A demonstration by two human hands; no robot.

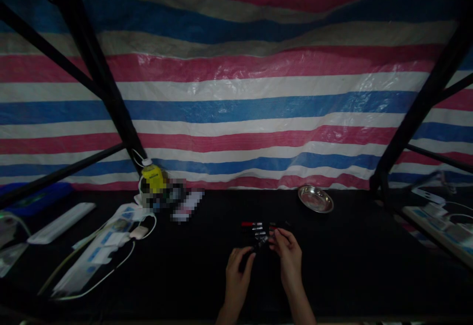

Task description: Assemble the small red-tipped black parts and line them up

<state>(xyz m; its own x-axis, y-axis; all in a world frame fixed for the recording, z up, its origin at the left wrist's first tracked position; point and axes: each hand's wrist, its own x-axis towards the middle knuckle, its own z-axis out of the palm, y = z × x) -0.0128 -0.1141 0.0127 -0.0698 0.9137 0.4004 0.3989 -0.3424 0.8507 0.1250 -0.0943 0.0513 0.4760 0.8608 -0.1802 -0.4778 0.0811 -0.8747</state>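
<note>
- I am taking the round metal dish (315, 199) on the dark table (369, 266) as my landmark; everything I am working on is lying nearer to me than the dish and off to its left.
- I am curling my left hand (238, 265) around a dark, stubby piece (247, 261); the fingers are folding over it, though the light is too dim for me to say how firmly I am gripping or what the piece is.
- I am pinching something small with the fingertips of my right hand (287, 252), thumb and forefinger closing together; the item itself is too small and dark for me to name.
- I am keeping both hands just short of a little cluster of small cylindrical parts (258, 231), some with red ends and some showing bright metal, which is sitting between my hands and the dish.
- The parts are lying with their long axes running roughly left to right, stacked in a short column going away from me.
- My right hand is the nearer one: its fingertips are almost touching the closest part, while my left hand is sitting a little lower and to the left.
- Far left of the dish, a yellow-topped bottle (153, 179), white cables (111, 261) and a white power strip (61, 222) are lying well apart from my hands.
</note>
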